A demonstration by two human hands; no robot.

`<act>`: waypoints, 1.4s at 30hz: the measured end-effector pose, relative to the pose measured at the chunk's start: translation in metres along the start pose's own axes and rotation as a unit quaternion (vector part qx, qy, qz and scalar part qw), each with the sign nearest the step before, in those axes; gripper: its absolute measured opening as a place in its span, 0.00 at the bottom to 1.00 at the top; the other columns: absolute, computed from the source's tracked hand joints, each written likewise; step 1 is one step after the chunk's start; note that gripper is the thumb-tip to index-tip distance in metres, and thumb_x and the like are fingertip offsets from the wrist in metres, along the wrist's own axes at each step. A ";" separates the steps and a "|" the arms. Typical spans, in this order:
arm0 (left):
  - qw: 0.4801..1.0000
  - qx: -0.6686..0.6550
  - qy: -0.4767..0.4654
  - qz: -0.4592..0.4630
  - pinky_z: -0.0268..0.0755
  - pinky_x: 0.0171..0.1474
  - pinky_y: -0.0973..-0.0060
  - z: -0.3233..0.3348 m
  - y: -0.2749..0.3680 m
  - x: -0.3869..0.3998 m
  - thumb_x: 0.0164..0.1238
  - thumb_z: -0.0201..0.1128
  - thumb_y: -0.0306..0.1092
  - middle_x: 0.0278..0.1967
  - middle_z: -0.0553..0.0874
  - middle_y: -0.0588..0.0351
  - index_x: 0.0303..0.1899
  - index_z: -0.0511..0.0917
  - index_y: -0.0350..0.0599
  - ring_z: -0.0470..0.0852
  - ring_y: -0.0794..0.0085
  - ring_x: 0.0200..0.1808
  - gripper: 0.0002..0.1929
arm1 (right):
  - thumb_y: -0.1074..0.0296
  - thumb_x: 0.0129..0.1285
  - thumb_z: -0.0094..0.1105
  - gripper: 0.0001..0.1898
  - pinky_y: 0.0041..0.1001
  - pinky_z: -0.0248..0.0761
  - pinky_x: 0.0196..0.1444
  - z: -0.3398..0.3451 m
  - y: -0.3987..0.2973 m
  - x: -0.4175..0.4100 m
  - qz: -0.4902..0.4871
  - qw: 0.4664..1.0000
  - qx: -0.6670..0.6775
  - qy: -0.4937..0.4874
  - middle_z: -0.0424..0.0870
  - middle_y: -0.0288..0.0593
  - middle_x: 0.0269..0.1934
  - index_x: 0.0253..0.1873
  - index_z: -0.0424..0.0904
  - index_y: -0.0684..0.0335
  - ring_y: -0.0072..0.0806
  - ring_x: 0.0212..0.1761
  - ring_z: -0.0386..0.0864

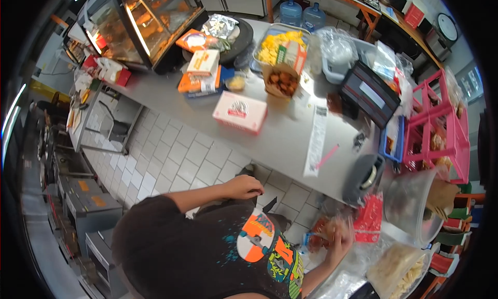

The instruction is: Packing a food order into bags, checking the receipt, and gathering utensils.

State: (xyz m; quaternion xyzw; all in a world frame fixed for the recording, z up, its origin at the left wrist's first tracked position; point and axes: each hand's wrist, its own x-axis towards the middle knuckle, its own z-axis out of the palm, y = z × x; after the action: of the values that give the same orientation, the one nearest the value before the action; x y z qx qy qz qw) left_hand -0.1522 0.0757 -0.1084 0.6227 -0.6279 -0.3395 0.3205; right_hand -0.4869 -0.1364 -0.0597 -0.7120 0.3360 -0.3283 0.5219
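My left hand (246, 187) hangs in front of my body, its fingers curled and apart from the steel table (171, 100); nothing shows in it. At the lower right, my right hand (337, 242) grips a clear plastic bag (326, 231) with reddish contents that are too blurred to name. A red printed packet (369, 221) lies beside that hand. Before me on the table stands a closed pink-and-white food box (240, 111). Behind it is an open carton of browned food pieces (283, 83). A long paper receipt (317, 139) and a pink pen (327, 157) lie to the right.
A heated display case (144, 26) stands at the back left. At the right are a tablet (369, 91), a dark dispenser (362, 180), pink plastic baskets (435, 139) and a clear tub (408, 205). A tray of yellow packets (272, 46) sits at the back.
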 end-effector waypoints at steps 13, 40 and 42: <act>0.940 -0.083 0.262 -0.201 0.72 0.40 0.72 -0.147 -0.091 -0.070 0.56 0.63 0.28 0.31 0.83 0.54 0.36 0.79 0.42 0.81 0.64 0.36 0.06 | 0.75 0.53 0.65 0.21 0.17 0.65 0.41 0.275 -0.089 0.259 0.149 0.961 0.229 0.027 0.78 0.36 0.36 0.52 0.73 0.68 0.22 0.36 0.75; 0.899 0.298 0.228 -0.227 0.74 0.46 0.70 -0.357 -0.196 -0.105 0.60 0.60 0.41 0.48 0.82 0.62 0.51 0.78 0.60 0.80 0.62 0.50 0.16 | 0.77 0.63 0.53 0.12 0.31 0.71 0.52 0.575 -0.083 0.169 0.563 0.637 0.483 -0.210 0.74 0.44 0.49 0.50 0.65 0.61 0.30 0.50 0.74; 0.911 0.254 0.235 -0.227 0.74 0.46 0.70 -0.359 -0.195 -0.099 0.61 0.59 0.41 0.48 0.82 0.61 0.52 0.78 0.60 0.79 0.62 0.50 0.16 | 0.78 0.63 0.53 0.13 0.31 0.69 0.54 0.602 -0.091 0.175 0.547 0.627 0.520 -0.194 0.74 0.45 0.50 0.50 0.65 0.61 0.32 0.52 0.73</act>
State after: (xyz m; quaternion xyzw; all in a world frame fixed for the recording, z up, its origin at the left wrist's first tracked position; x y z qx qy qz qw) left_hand 0.2564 0.1665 -0.0649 0.8703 -0.4415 -0.0764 0.2043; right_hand 0.1162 0.0552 -0.0959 -0.0544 0.3282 0.0429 0.9421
